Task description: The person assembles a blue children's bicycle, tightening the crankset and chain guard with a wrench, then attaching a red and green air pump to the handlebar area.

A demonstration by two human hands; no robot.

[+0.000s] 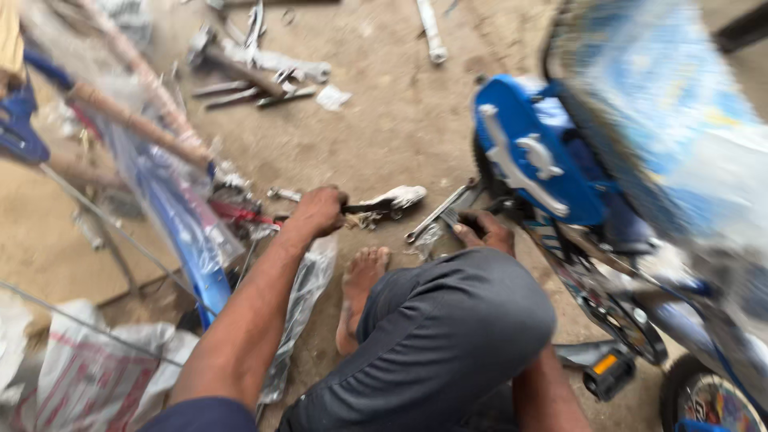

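Landmark: the blue chain guard (532, 164) of the small bicycle (640, 264) standing on my right; every place below is told from it.
Left hand (318, 211): well to the left of the chain guard, low over the dirt floor (384, 120). My fingers are curled shut around the dark handle of a tool (368, 208), the knuckles up, so the handle lies inside the fist and only its far end shows.
Tool: it points from my fist toward the chain guard, its pale end (396, 196) resting on the floor between the two hands. The frame is blurred, so I cannot tell what kind of tool it is.
Right hand (484, 232): just below and left of the chain guard, close against the bicycle's lower frame. My fingers are bent downward onto the floor; I cannot tell whether they hold anything.
Wrench (440, 212): flat on the floor, just left of the chain guard, beside my right fingers and apart from my left.
Posture: I squat, bare foot (360, 288) planted between the hands, so both reach the floor easily.
Pedal (612, 372): below the chain guard, near my right knee.
Loose parts (256, 72): scattered far up and left of the chain guard, out of reach.
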